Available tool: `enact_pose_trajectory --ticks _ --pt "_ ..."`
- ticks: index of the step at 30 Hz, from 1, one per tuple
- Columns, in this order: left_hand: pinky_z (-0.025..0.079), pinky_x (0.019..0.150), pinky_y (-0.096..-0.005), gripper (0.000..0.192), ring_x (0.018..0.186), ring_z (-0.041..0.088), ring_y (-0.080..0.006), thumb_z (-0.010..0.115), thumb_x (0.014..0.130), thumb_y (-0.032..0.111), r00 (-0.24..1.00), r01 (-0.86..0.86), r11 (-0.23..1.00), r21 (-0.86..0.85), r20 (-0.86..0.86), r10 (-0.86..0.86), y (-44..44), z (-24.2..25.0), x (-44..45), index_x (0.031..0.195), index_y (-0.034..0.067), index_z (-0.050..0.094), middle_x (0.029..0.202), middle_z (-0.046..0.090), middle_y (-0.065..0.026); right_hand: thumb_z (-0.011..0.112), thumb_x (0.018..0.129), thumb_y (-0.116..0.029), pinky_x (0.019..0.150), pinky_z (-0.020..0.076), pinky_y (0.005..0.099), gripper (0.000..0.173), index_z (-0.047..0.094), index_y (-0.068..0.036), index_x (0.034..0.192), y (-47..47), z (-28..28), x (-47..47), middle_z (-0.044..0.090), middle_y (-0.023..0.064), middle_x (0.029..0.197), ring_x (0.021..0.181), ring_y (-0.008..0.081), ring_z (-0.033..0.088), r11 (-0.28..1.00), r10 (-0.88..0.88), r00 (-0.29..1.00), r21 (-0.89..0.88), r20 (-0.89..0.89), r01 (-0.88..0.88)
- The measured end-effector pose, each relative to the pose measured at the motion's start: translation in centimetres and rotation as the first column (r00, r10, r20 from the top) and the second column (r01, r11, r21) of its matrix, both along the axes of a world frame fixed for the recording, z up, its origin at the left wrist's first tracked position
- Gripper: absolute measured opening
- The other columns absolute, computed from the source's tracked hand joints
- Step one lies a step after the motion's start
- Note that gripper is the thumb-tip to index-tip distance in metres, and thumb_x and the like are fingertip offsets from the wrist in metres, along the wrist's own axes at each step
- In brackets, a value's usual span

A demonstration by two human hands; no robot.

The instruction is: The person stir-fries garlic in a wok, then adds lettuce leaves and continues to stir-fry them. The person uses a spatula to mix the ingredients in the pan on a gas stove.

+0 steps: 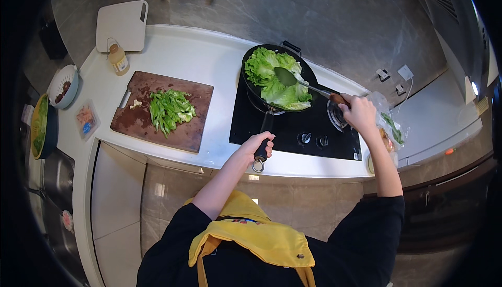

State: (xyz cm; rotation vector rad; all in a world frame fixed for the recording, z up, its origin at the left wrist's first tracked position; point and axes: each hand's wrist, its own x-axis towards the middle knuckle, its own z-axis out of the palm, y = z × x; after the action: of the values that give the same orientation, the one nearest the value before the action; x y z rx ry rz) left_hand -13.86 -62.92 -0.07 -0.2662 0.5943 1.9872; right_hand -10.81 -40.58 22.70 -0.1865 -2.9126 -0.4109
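My left hand [259, 147] is closed around the black handle of a dark wok [310, 73] on the left burner of a black glass gas hob [251, 130]. Green lettuce leaves [266, 65] lie in the wok. With my right hand [357, 112] I grip the wooden handle of a metal spatula [285, 77], its blade resting on the leaves. Left of the hob, a brown wooden cutting board [172, 145] bears sliced green peppers [168, 110] and, beside them, small pale pieces that look like chopped garlic [135, 103].
A capped bottle [118, 60] stands before a white cutting board [117, 22]. At far left are a colander [72, 90], a plastic tray of pinkish meat [86, 120], and a basket of leafy greens [40, 124]. Plastic bags of produce [386, 118] sit right of the hob. A sink [59, 181] lies lower left.
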Motion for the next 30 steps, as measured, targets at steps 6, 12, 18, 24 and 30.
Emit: enact_pose_trajectory --ticks 6,12,18,24,30 --pt "0.040 0.042 -0.0204 0.015 0.045 0.046 -0.0061 0.060 0.083 0.015 0.999 0.021 0.999 -0.026 0.026 -0.020 0.0 -0.1 0.0 0.078 0.011 0.047 0.059 0.050 0.0020 0.062 0.079 -0.029 0.068 0.0514 0.0478 0.026 0.069 -0.014 0.099 1.4 1.4 0.0 0.066 0.0199 0.081 0.077 0.0386 0.065 0.993 -0.098 0.989 0.062 -0.112 0.105" --pt "0.039 0.041 -0.0205 0.014 0.045 0.045 -0.0061 0.060 0.083 0.014 0.999 0.007 1.000 -0.008 0.033 -0.007 0.0 -0.2 0.1 0.081 0.011 0.047 0.060 0.050 0.0020 0.061 0.081 -0.033 0.072 0.0490 0.0460 0.029 0.069 -0.012 0.099 5.7 1.5 -1.3 0.066 0.0213 0.082 0.081 0.0386 0.063 0.971 -0.231 0.973 -0.069 -0.029 0.229" --pt "0.040 0.042 -0.0202 0.014 0.045 0.045 -0.0061 0.060 0.083 0.014 0.999 0.011 1.000 -0.024 0.032 -0.010 0.1 -0.1 0.1 0.079 0.011 0.047 0.059 0.050 0.0019 0.064 0.082 -0.028 0.039 0.0354 0.0301 0.027 0.062 -0.003 0.075 9.2 1.2 -1.3 0.058 0.0098 0.057 0.040 0.0165 0.048 0.581 -0.276 0.896 -0.683 0.347 0.443" --pt "0.040 0.041 -0.0199 0.015 0.045 0.045 -0.0061 0.060 0.083 0.014 1.000 0.000 1.000 -0.019 0.020 0.000 0.0 0.2 0.2 0.078 0.010 0.047 0.059 0.050 0.0017 0.060 0.086 -0.026 0.033 0.0183 0.0236 0.020 0.057 -0.006 0.083 8.2 2.4 -0.8 0.051 0.0047 0.051 0.033 0.0072 0.030 0.260 -0.300 0.883 -0.860 0.361 0.440" --pt "0.040 0.041 -0.0196 0.015 0.044 0.045 -0.0063 0.060 0.083 0.014 0.999 -0.010 1.000 -0.009 0.035 0.011 -0.2 -0.1 0.0 0.078 0.010 0.047 0.059 0.050 0.0016 0.060 0.081 -0.029 0.075 0.0496 0.0487 0.034 0.067 0.004 0.085 4.0 2.2 -2.0 0.065 0.0258 0.082 0.087 0.0420 0.063 0.967 -0.193 0.981 -0.174 -0.029 0.185"
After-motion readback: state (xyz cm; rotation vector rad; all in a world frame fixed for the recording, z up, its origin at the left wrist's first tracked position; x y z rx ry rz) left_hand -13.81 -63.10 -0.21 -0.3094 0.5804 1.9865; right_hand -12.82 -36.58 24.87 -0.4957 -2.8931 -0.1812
